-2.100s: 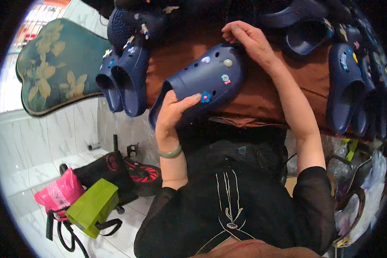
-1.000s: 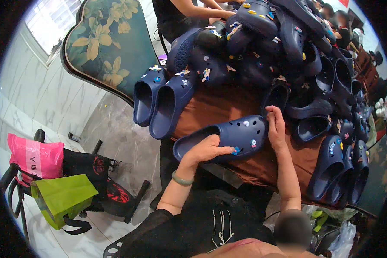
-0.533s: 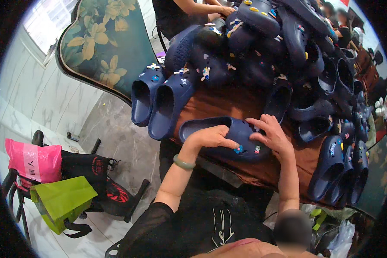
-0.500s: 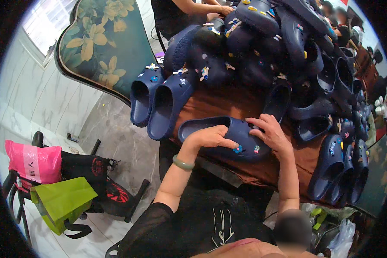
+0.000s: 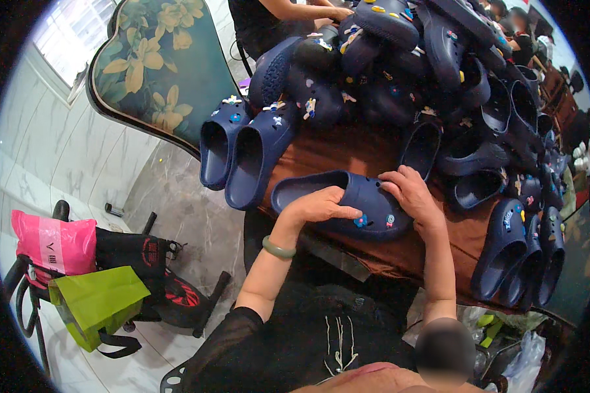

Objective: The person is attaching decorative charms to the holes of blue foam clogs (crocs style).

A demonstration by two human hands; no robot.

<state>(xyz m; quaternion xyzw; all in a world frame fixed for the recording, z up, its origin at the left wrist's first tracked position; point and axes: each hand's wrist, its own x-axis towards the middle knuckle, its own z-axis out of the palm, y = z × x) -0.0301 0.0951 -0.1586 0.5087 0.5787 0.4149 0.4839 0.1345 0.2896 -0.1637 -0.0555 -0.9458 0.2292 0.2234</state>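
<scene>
A navy-blue clog [image 5: 367,196] lies sideways in front of me on a brown cloth, its toe to the right. A blue flower charm [image 5: 360,221] and a round swirl charm [image 5: 390,220] sit on its upper. My left hand [image 5: 318,205] grips the clog, fingers inside the foot opening and thumb on top beside the flower charm. Curled over the far side of the toe, my right hand [image 5: 411,195] has its fingertips pressed against the upper; whether a small charm is under them is hidden.
A heap of navy clogs [image 5: 387,98] covers the table's far side. A charm-decorated pair [image 5: 250,157] stands at left, several more clogs [image 5: 505,245] at right. A floral chair back [image 5: 144,72], pink package [image 5: 52,242] and green bag [image 5: 98,301] are leftward. Another person's hand [image 5: 341,13] shows beyond.
My right thumb and fingers have drawn closer together on the far side of the clog. My left hand keeps nearly the same hold; the view has shifted slightly.
</scene>
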